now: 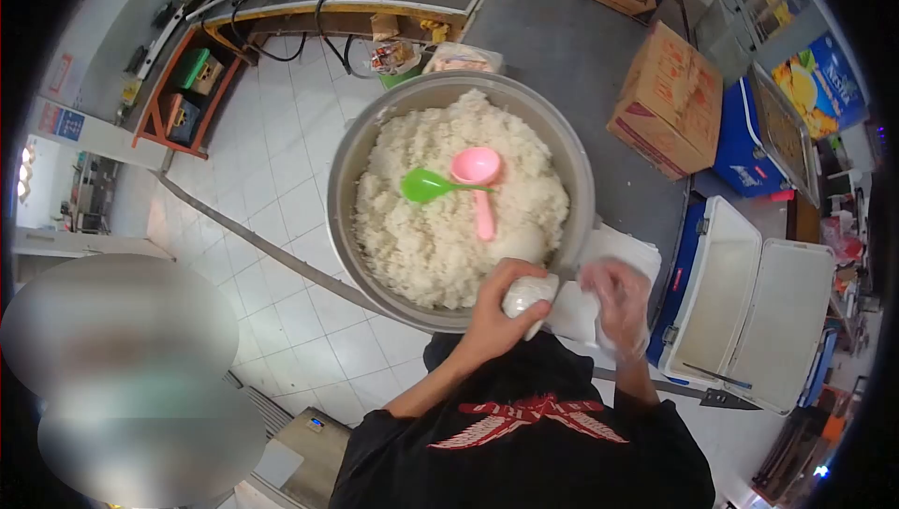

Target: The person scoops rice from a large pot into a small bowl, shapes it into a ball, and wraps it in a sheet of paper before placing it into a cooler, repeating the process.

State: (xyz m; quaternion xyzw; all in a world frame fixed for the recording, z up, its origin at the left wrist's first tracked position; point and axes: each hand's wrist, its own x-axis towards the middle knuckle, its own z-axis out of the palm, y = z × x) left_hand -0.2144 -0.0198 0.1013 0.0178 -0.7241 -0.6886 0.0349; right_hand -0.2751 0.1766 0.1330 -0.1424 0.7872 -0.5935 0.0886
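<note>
A large metal pot (578,167) is filled with white rice (412,237). On the rice lie a pink scoop (476,166) and a green spoon (426,185), whose handle crosses the pink one. At the pot's near rim, my left hand (506,308) is wrapped round a small white wrapped bundle (527,295). To its right, my right hand (616,298), in a clear plastic glove, hovers over white sheets (573,314), its fingers bent and blurred; whether it holds anything is not clear.
Cardboard boxes (667,102) stand on the dark counter (562,50). An open cooler (716,275) is at the right, a blue cooler (749,139) behind it. A clear bag (464,58) sits beyond the pot. A blurred shape covers the lower left.
</note>
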